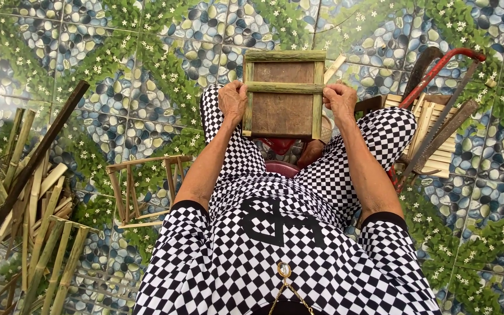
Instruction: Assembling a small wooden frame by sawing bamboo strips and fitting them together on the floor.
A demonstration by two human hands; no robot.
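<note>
The left hand (232, 99) is closed on the left end of a green bamboo slat (284, 87), and the right hand (340, 99) is closed on its right end. The slat lies across the middle of a small frame (284, 93) held up over the knees. The frame looks well on: four bamboo sides around a brown board, with only this cross slat seemingly not yet fixed. A bare frame skeleton (141, 189) stands on the tiled floor (118, 70) to the left, beside loose bamboo strips (42, 216). A red-handled saw (438, 105) and cut slats (433, 134) lie to the right.
</note>
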